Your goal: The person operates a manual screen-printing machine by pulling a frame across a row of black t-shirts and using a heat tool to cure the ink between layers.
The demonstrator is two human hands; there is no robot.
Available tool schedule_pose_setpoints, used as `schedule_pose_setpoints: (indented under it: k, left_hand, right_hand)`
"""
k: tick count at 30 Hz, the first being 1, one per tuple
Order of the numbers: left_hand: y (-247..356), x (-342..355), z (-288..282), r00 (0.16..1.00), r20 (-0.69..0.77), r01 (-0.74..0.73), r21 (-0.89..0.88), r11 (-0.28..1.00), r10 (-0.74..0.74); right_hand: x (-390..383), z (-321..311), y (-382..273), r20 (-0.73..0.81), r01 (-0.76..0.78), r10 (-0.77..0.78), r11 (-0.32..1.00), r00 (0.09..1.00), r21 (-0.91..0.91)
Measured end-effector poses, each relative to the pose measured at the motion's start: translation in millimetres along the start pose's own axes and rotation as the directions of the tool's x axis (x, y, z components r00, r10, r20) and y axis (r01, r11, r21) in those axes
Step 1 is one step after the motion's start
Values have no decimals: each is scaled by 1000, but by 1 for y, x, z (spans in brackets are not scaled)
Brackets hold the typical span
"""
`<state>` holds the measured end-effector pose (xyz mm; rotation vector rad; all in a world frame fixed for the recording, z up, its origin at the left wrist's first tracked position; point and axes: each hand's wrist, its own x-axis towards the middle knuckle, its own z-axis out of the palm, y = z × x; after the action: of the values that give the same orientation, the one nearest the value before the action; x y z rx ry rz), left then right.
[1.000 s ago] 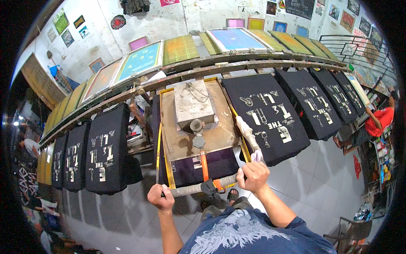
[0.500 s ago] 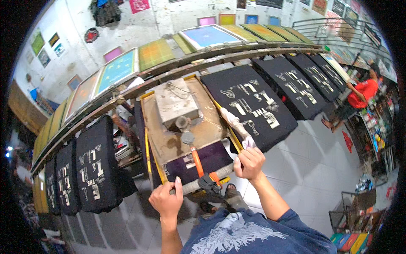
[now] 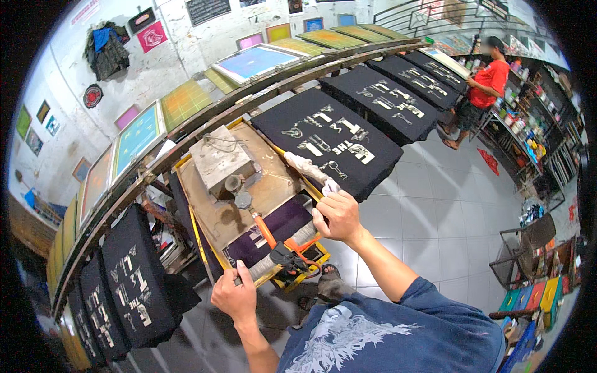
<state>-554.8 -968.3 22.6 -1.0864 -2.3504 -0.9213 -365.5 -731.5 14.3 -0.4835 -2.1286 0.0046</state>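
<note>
A yellow-framed carrier has a grey, cord-wrapped handlebar (image 3: 305, 235) across its near end. Both of my hands grip that bar: my left hand (image 3: 235, 292) closes round its left end with the thumb up, and my right hand (image 3: 337, 216) wraps its right end. A boxy grey metal housing (image 3: 224, 155) with loose wire on top stands on the carrier's brown, stained board (image 3: 273, 177). From a round metal fitting below the housing, an orange tube (image 3: 265, 231) runs to a black part at the handlebar. White cloth (image 3: 305, 166) wraps the right side bar. Beneath lies a dark printed garment (image 3: 283, 224).
Black printed shirts (image 3: 326, 133) lie on boards to the right, and more shirts (image 3: 130, 280) to the left. Behind runs a long rail (image 3: 205, 115) with leaning screen frames (image 3: 140, 137). A person in red (image 3: 491, 81) stands far right. A dark chair-like frame (image 3: 525, 245) stands at right.
My view has swung right, so the scene sits further left and more of the right side shows. Both hands keep their hold on the handlebar.
</note>
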Motion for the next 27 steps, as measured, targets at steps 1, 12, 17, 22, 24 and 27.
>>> schedule_pose_setpoints:
  k: [1,12,17,22,24,27]
  left_hand:
    - [0,1,0,1000,5,-6,15,1000,5]
    - [-1,-2,4,999,-18,-49,49,998,50]
    - [-5,-4,6,996,-26,-82,69,994,84]
    - [-3,-3,3,994,-45,-94,28,995,95]
    - [-4,-2,2,993,-37,-109,39,993,111]
    - [-2,0,0,993,-34,-112,9,994,112]
  right_hand:
    - [-1,0,0,-12,-4,4,1000,1000,-2]
    - [-6,6,6,-93,19,-20,1000,995,-11]
    - [-2,3,2,-114,22,-23,1000,993,-6]
    - [-3,6,3,-78,1,-2,1000,997,-11]
    - [-2,4,1,-93,-3,2,1000,996,-15]
    - [1,5,-2,-103,-3,4,1000,995,13]
